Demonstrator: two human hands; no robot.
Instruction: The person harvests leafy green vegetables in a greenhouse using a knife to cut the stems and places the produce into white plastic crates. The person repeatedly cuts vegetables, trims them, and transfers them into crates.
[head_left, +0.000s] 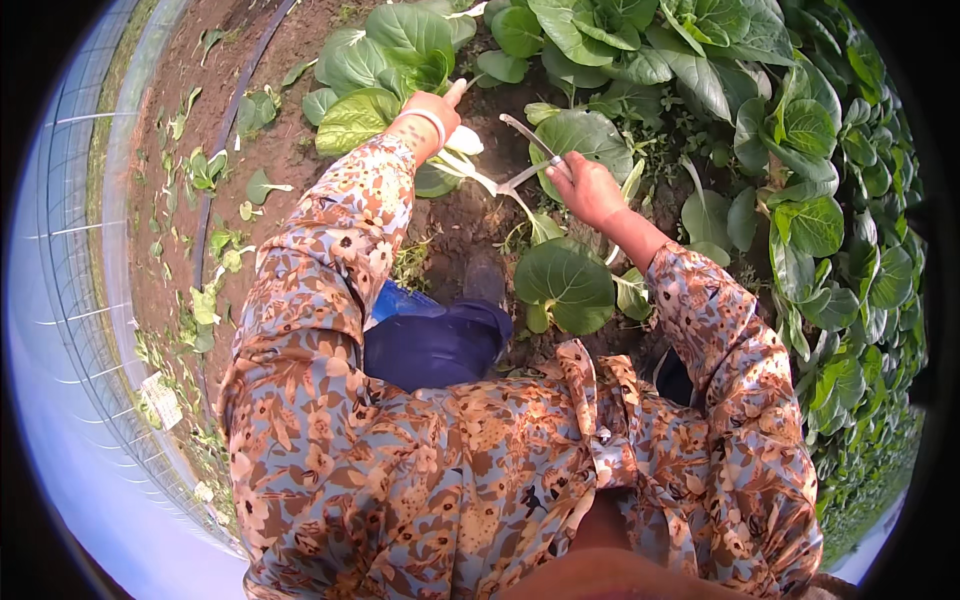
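My left hand, a pale band at its wrist, grips a head of leafy greens resembling bok choy, index finger extended. Its broad leaves spread beyond the hand, and a white stalk base shows beside my palm. The fingers' underside is hidden. In my right hand is a knife with a narrow blade, pointing up and left toward the greens. Between the hands lie trimmed pale leaf stalks on the soil. A large loose leaf lies behind the knife, and another round leaf is nearer my body.
Dense rows of standing greens fill the right side. Cut leaves litter the brown soil at left, where a dark hose runs lengthwise. Beyond it is a greenhouse wall with hoops. My dark boot stands near the stalks.
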